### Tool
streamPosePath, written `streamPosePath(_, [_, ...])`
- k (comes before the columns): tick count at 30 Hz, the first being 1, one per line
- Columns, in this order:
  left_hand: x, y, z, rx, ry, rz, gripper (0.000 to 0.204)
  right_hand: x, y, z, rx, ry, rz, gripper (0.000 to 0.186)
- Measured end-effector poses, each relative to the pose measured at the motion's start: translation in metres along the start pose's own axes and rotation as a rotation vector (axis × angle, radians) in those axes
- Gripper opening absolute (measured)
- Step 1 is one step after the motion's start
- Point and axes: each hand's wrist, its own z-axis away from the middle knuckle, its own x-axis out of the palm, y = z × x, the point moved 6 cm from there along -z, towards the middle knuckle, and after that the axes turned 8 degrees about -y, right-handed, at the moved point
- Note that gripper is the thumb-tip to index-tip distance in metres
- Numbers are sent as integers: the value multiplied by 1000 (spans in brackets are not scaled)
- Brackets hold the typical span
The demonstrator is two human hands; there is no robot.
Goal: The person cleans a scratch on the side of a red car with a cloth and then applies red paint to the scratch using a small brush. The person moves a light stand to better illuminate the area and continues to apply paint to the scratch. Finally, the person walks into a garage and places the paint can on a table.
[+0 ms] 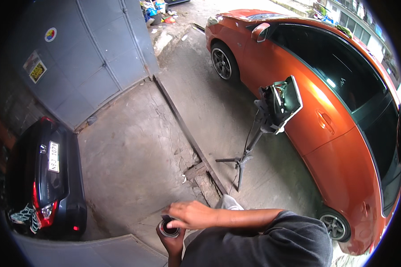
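Low in the view, my left hand (175, 242) is wrapped round a small round can (169, 231) with a metal rim and a dark inside. My right hand (189, 215) reaches across from the right, directly over the can. Its thumb lies at the rim and its fingers curl at the far side. Between thumb and fingers shows a small dark flat piece (166, 218), apparently pinched there; its kind I cannot make out. Most of the can's side is hidden by my left hand.
An orange car (298, 93) fills the right side. Beside it stands a black tripod (249, 156) carrying a white-edged panel (294, 102). A dark car (60, 187) is at the left, near a grey metal gate (89, 58). A metal rail (182, 122) crosses the cracked concrete floor.
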Motion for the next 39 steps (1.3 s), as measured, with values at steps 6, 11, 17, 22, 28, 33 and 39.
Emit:
streamPosePath(6, [-50,-45,-65,-89,-43,152,88,-37,133,-11,481,593,-237,45])
streamPosePath(11, [-59,-53,-137,-48,-46,230,93,-72,407,161,1022,1529,-160,47])
streamPosePath(17, [-40,-43,-244,-38,-141,268,90,-176,417,203,1367,1870,223,76])
streamPosePath(22, [2,-15,-331,38,-258,302,83,-195,403,196,1629,1715,-32,62])
streamPosePath(28, [80,14,-429,62,-419,327,80,-189,416,249,1336,1776,-57,24])
streamPosePath(33, [118,62,-474,161,-559,255,61,-185,398,255,1173,1709,-188,18])
streamPosePath(39, [154,40,-508,293,-687,136,82,-184,388,286,1185,1413,-309,26])
